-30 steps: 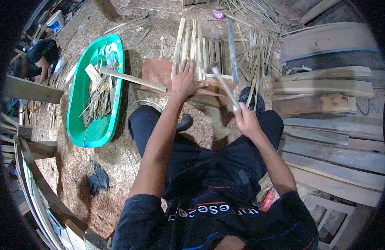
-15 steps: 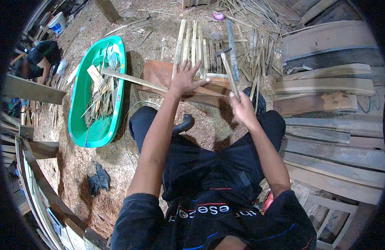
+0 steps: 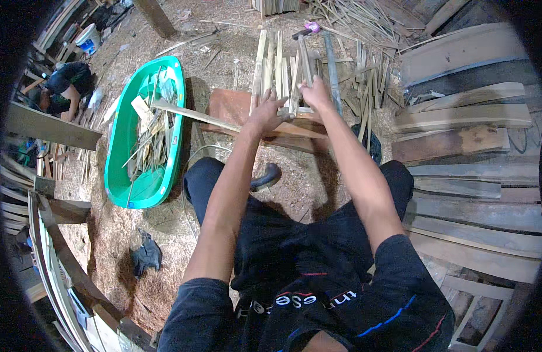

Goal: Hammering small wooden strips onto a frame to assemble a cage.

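Note:
My right hand (image 3: 315, 95) is wrapped round the wooden handle of a hammer (image 3: 305, 57). The hammer's dark head points away from me, over the far part of a row of pale wooden slats (image 3: 278, 64). Beside it, my left hand (image 3: 270, 113) is at the near ends of the slats, fingers apart, seemingly resting there without gripping. Under both hands lies a reddish-brown board (image 3: 224, 107) with a plank (image 3: 291, 129) along its near side. A long pale strip (image 3: 200, 115) slants from the left toward my left hand.
A green plastic tub (image 3: 176, 138) of wood scraps stands at left. Planks (image 3: 461, 119) lie in rows at right. A curved dark object (image 3: 267, 177) sits between my knees. Loose strips (image 3: 373, 88) are heaped beyond. Another person (image 3: 68, 82) crouches at far left.
My right hand has moved forward and left with the hammer, which now lies over the slats. My left hand has come back slightly to the right, its fingers less spread.

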Tool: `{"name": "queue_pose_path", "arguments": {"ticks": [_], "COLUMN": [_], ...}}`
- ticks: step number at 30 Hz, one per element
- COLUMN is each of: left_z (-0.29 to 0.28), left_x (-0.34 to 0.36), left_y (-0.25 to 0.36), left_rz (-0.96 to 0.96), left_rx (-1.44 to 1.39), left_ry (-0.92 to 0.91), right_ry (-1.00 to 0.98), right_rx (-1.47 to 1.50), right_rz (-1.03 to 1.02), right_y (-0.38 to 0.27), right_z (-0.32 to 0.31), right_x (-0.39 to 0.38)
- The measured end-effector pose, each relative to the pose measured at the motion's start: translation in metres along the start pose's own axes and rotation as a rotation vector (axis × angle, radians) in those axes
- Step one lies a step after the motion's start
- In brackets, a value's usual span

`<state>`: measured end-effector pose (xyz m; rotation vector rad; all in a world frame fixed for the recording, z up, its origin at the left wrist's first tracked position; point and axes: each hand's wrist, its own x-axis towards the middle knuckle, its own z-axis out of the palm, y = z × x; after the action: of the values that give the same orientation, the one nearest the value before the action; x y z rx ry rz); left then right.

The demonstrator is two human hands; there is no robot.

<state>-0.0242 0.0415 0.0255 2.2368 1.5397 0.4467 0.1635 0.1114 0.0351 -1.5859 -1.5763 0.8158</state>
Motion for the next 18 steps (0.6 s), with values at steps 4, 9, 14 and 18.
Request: {"name": "queue_pose_path", "arguments": {"ticks": [4,9,14,18], "left_z": [0.006,-0.001,-0.010,-0.015], "left_x": [-0.022,-0.015,-0.003,0.005], "left_y": [-0.008,-0.004,-0.017,-0.043], "left_rz": [-0.058,-0.070,-0.158,-0.335], "left_rx": [0.005,-0.070,-0.658,-0.362], "left_ry": [0.013,0.015,0.257,0.278], "right_ry": [-0.115,-0.035,-0.220,-0.285], "right_rx": [0.109,0.528,0.608,0.565], "right_rz": [0.163,0.134,0.311,0.241], "right_y": [-0.018,-0.016,-0.007,-0.012], "right_z": [0.031,0.033,0.020,0.034], "right_x": [-0.012,-0.018,-0.013,-0.016]}}
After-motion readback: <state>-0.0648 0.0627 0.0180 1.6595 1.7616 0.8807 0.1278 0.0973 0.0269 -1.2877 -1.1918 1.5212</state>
